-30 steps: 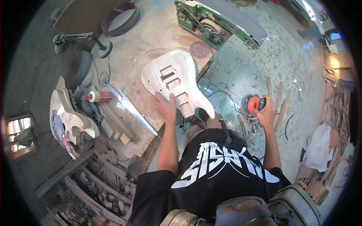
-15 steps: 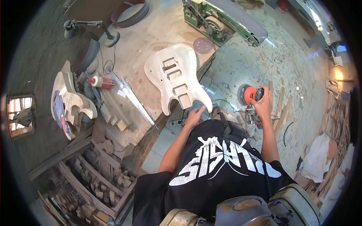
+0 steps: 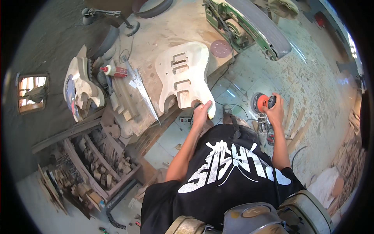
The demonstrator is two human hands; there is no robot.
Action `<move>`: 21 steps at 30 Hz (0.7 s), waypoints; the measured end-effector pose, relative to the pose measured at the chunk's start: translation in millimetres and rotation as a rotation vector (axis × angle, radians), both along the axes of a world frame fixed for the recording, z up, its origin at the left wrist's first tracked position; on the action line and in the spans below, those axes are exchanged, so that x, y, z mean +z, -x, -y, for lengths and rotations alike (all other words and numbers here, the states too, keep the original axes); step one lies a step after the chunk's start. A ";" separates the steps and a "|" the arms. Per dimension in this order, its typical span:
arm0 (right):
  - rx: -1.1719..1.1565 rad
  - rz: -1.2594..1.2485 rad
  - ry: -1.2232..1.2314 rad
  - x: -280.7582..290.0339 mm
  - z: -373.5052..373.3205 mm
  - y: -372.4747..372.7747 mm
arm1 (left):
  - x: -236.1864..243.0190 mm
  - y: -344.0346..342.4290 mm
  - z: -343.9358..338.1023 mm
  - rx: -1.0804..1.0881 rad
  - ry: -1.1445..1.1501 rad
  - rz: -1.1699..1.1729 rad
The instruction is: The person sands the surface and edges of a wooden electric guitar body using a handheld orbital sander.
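- Left hand (image 3: 201, 113): grip closed about one horn of the guitar body, thumb uppermost.
- Right hand (image 3: 276, 112): grip wrapped round the dark top of the sander, clear of the counter, beyond its right edge.
- Guitar body (image 3: 196, 74): pale, smooth wood, curved outline, two horns, several routed cavities; lying at the counter's near edge, horns projecting past it.
- Sander (image 3: 262, 102): orange and black, round pad, turned on its side; well apart from the guitar body.
- Disc (image 3: 221, 48): dull mauve, round, perforated; flat at the counter's right corner.
- Bottle (image 3: 115, 71): white and red, red tip, on its side toward the counter's left edge.
- Rule (image 3: 142, 89): long, straight, metal; beside the bottle, one end reaching the near edge.
- Strips (image 3: 124, 99): squared wood, bundled near the left edge.
- Lamp (image 3: 109, 13): jointed arm, toward the far left corner.
- Counter (image 3: 147, 52): worn, dusty, brownish top.
- Machine (image 3: 243, 29): green frame, long grey belt, by the right corner.
- Floor (image 3: 249, 80): pale tile, heavily speckled.
- Rack (image 3: 86, 167): wooden, filled with offcuts, below the counter's left end.
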State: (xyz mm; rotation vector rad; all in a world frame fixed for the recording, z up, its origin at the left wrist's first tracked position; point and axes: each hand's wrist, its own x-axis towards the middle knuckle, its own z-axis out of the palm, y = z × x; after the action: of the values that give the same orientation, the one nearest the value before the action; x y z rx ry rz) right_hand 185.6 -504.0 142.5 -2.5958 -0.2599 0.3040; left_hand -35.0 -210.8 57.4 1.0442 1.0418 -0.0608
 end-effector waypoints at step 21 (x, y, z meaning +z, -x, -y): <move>0.094 -0.070 0.019 -39.7 23.3 -60.0 | 174.0 -76.5 -29.3 0.387 0.085 0.409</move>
State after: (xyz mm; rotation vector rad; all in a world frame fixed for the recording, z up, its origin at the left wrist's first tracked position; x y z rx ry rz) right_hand 245.6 -527.3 102.8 -2.5902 -0.3559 0.4321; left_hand 41.5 -181.5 231.4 0.7227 0.8401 0.4048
